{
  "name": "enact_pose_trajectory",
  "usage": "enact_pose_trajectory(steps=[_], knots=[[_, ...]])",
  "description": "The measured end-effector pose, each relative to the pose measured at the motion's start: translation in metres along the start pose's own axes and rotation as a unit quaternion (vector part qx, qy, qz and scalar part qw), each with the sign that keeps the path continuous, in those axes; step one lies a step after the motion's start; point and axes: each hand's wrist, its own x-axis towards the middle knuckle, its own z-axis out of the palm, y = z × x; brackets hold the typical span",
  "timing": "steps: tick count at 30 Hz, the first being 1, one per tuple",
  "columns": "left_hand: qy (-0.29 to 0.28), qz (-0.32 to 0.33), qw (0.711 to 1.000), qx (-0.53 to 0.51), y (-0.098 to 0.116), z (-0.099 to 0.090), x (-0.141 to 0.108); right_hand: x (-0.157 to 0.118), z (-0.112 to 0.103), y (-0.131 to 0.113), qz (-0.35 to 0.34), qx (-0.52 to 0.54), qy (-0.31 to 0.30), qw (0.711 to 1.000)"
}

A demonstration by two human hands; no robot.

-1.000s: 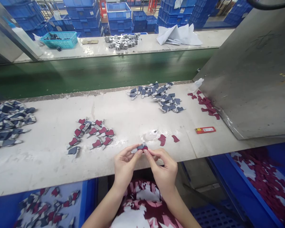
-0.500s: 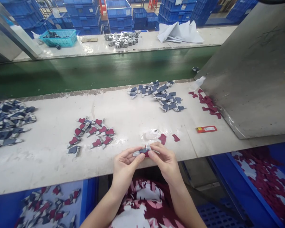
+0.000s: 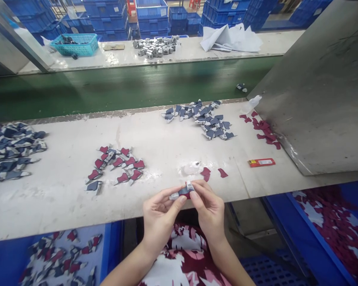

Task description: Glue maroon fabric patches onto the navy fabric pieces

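Between my two hands, near the table's front edge, is a small grey-blue and white plastic part (image 3: 183,191) with a dark red piece along its lower side. My left hand (image 3: 162,210) pinches its left end between thumb and fingers. On the right end, my right hand (image 3: 208,204) grips with thumb and fingertips. Just beyond my hands lie a small clear bottle (image 3: 191,169) and loose dark red pieces (image 3: 206,173). Left of my hands is a group of similar parts with red faces (image 3: 118,162), and farther back a pile of grey-blue and white parts (image 3: 210,122).
A larger parts pile (image 3: 12,149) fills the table's left. At right are more red pieces (image 3: 265,131), an orange-red packet (image 3: 261,162) and a metal panel (image 3: 325,91). Blue bins stand below, one with finished-looking parts (image 3: 59,258). A green belt (image 3: 122,89) runs behind.
The held part has tilted slightly, its right end now higher, and both hands have shifted a little. A grey-blue part on the green belt has moved left.
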Motion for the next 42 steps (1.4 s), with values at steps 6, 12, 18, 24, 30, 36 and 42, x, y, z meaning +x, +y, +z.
enact_pose_trajectory(steps=[6,12,18,24,30,36,42], knots=[[0.024,0.006,1.0,0.017,-0.005,-0.002,0.001,-0.001,0.003,0.002,0.011,-0.007,-0.009,1.0],[0.041,0.062,0.995,0.065,-0.016,-0.003,0.001,-0.001,0.004,0.006,0.004,-0.021,-0.017,1.0],[-0.022,0.179,0.964,0.196,-0.022,-0.017,0.008,0.005,0.003,0.01,0.059,0.033,-0.039,0.997],[-0.068,0.133,0.962,0.228,-0.008,-0.028,0.015,0.006,-0.007,0.015,-0.011,-0.071,-0.047,0.996],[-0.084,0.027,0.984,0.156,0.002,-0.027,0.01,0.011,-0.017,0.011,-0.293,-0.256,-0.015,0.921],[-0.114,-0.067,0.988,0.074,0.007,-0.025,0.009,0.016,-0.019,0.014,-0.356,-0.29,-0.053,0.887],[-0.101,-0.094,0.989,0.049,0.004,-0.027,0.014,0.012,-0.017,0.023,-0.36,-0.262,-0.039,0.895]])
